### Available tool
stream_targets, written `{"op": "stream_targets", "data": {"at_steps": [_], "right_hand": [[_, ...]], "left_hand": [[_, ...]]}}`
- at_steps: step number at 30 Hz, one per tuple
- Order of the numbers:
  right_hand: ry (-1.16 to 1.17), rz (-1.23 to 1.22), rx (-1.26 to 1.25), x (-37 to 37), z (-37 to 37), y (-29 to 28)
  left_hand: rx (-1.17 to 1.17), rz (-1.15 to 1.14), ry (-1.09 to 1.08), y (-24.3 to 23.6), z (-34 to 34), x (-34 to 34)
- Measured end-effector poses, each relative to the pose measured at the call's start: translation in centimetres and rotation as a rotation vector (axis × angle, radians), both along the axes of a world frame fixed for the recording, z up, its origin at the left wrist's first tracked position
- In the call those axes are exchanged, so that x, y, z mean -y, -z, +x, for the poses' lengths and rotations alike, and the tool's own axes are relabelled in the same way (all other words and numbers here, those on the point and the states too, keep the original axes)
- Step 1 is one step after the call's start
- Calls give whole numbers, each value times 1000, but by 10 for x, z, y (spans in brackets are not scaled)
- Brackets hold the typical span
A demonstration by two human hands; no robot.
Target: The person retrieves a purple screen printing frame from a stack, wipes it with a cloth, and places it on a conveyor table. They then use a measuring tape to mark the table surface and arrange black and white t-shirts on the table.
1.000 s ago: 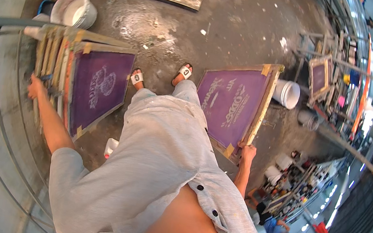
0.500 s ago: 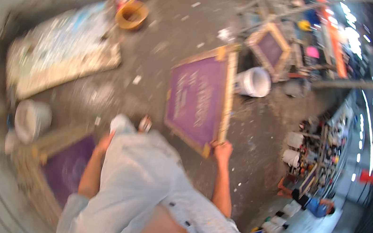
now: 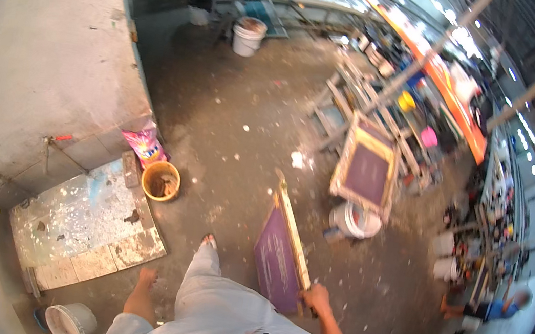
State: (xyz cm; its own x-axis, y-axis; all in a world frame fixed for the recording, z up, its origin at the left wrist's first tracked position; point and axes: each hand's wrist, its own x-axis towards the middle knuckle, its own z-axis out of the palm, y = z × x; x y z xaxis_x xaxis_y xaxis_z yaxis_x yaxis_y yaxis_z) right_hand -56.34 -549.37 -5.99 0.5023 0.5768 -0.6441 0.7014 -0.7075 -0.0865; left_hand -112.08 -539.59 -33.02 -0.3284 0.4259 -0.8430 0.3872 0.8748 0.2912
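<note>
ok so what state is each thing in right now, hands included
right hand, closed on the purple screen
left hand, nothing seen in it, openness unclear
purple screen, tilted, held by its edge
framed screen beyond it, tilted, not held
yellow bucket, uncovered, something brown inside
pink bag, whether opened unclear
white bucket at lower left, uncovered

A frame (image 3: pixel 277 257) is in the right hand (image 3: pixel 317 299), right of the legs (image 3: pixel 204 266); the left hand (image 3: pixel 148 278) hangs between them and a slab (image 3: pixel 66 234). Right of the slab's far end sits a tub (image 3: pixel 160 199) — a bag (image 3: pixel 147 147) just behind it, near the wall (image 3: pixel 55 69). One bucket (image 3: pixel 56 320) stands nearer than the slab. Ahead and right, a second frame (image 3: pixel 367 171) is beside a rack (image 3: pixel 337 98), another bucket (image 3: pixel 341 220) at its near end.
</note>
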Motion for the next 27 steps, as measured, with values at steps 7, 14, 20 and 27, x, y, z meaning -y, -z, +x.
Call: {"op": "stream_targets", "data": {"at_steps": [7, 14, 20, 27], "right_hand": [[27, -113, 50, -140, -14, -29], [-187, -226, -140, -361, 35, 21], [-512, -198, -326, -574, 96, 78], [-385, 41, -237, -851, 52, -3]], "left_hand": [[293, 358, 351, -85, 159, -263], [441, 404, 337, -46, 181, -429], [46, 262, 225, 29, 101, -486], [180, 327, -6, -20, 90, -560]]}}
